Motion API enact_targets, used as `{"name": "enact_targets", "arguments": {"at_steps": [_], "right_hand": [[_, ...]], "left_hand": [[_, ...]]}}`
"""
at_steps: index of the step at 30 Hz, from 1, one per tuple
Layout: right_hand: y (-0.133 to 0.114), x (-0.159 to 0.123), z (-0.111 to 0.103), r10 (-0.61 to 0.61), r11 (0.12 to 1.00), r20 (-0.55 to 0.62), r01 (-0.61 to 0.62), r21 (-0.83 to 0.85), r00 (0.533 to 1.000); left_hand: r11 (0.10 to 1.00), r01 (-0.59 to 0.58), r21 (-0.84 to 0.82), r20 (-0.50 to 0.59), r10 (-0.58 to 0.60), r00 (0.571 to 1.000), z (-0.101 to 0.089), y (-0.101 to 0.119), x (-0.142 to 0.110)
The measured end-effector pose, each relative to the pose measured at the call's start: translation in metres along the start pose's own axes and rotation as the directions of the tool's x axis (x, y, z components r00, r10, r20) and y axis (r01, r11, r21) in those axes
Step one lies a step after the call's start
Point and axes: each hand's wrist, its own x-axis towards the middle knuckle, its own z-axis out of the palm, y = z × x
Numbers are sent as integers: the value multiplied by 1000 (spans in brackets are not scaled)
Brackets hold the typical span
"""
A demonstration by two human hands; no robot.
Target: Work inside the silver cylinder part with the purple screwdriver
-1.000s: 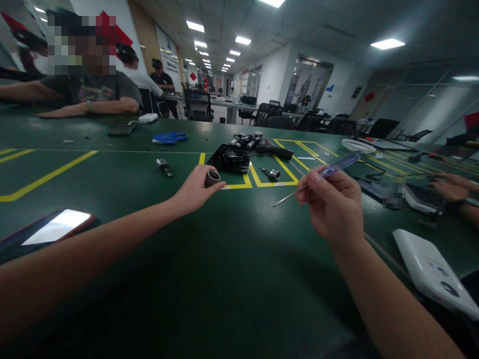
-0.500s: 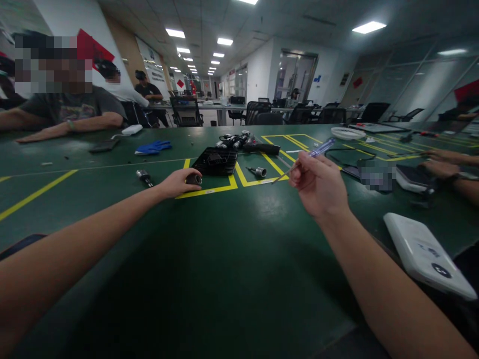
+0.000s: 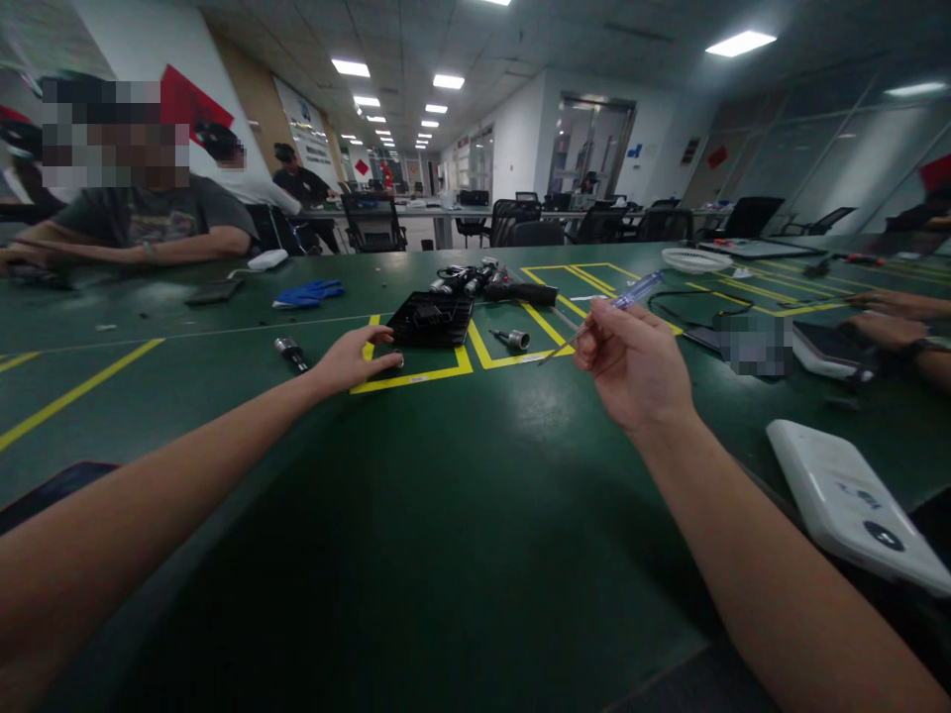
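Observation:
My left hand (image 3: pixel 351 360) is over the near-left corner of a yellow tape outline, thumb and fingers apart, with green tabletop showing between them. At its thumb tip is a small shiny bit (image 3: pixel 399 360) that I cannot make out. My right hand (image 3: pixel 637 364) is closed on a screwdriver (image 3: pixel 640 289) with a clear purple handle; its thin shaft slants down left toward the table. Between the hands lies a metal socket-like piece (image 3: pixel 520 341) with a thin shank. A similar black and silver piece (image 3: pixel 289 354) lies left of my left hand. Just beyond that hand is a black ribbed tray (image 3: pixel 455 333).
Behind the tray are a black-handled tool (image 3: pixel 524 294) and a heap of metal parts (image 3: pixel 461 277). A blue glove (image 3: pixel 308 294) lies left. A white device (image 3: pixel 851 495) is beside my right forearm. Other people sit at left and right, one person's hand (image 3: pixel 884 330) near a dark case.
The dark cylinder that was in my left hand no longer shows, and that hand's fingers have spread. My right hand keeps the screwdriver almost still. The person at left has drawn their arms back.

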Motion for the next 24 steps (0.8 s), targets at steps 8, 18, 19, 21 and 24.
{"name": "enact_targets", "arguments": {"at_steps": [8,18,19,21,24], "right_hand": [[-10,3,-4,-34,996,-71,40,84,997],[2,8,-8,-6,998,-43,8,55,999],[2,8,-8,-13,999,-38,15,51,999],[3,8,-8,-15,998,-39,17,52,999],[5,8,-8,2,999,-46,0,49,999]], "left_hand": [[955,-225,190,-178,259,949,22,73,27],[827,-492,271,230,440,868,79,142,103],[820,-504,271,255,444,859,80,143,106],[811,-518,272,289,445,848,83,145,109],[814,-513,272,288,439,851,86,145,107]]}}
